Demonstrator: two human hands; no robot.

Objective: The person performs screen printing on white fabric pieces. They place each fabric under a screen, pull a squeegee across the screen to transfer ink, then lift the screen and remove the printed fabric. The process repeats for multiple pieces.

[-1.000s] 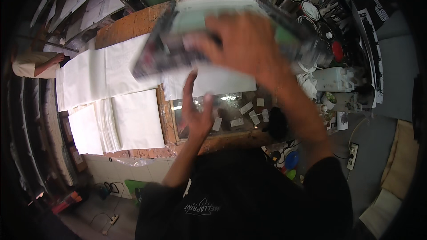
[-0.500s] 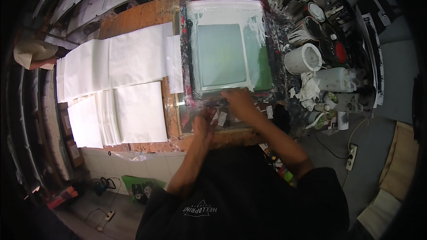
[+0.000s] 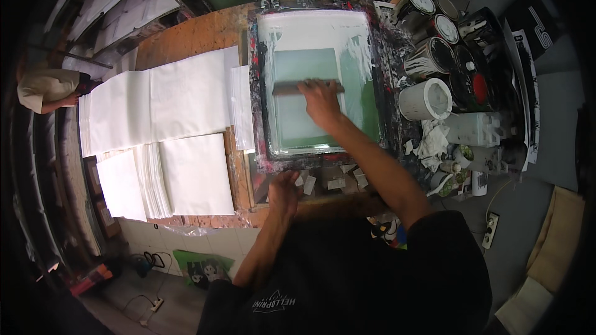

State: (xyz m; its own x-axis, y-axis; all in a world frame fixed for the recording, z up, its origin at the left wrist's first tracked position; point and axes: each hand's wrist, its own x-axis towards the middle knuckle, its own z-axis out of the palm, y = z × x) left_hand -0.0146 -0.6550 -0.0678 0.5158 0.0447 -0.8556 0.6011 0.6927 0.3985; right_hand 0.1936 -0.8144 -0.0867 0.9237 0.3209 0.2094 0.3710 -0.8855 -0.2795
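Observation:
My right hand [image 3: 321,100] grips a squeegee [image 3: 287,89] that lies crosswise on a screen-printing frame [image 3: 253,96]. The squeegee is about halfway along the pale green mesh panel [image 3: 304,121], and the fingers partly hide it. White ink [image 3: 310,28] covers the far end of the mesh and is smeared down its right side. Just in front of the frame's near edge, at the table's front, my left hand [image 3: 285,189] has loosely bent fingers; nothing shows in it. Small pale pieces [image 3: 309,185] lie to its right.
Stacks of folded white fabric [image 3: 186,96] cover the table's left part. Ink-stained cans [image 3: 428,54], a white bucket [image 3: 426,99], crumpled paper [image 3: 433,139] and plastic jugs [image 3: 473,129] crowd the right side. Another person [image 3: 49,90] stands at the far left beside shelves [image 3: 108,9].
My right hand has moved from the frame's near edge to the middle of the mesh, where the squeegee now shows in its grip. My left hand stays near the front edge. The view has shifted slightly.

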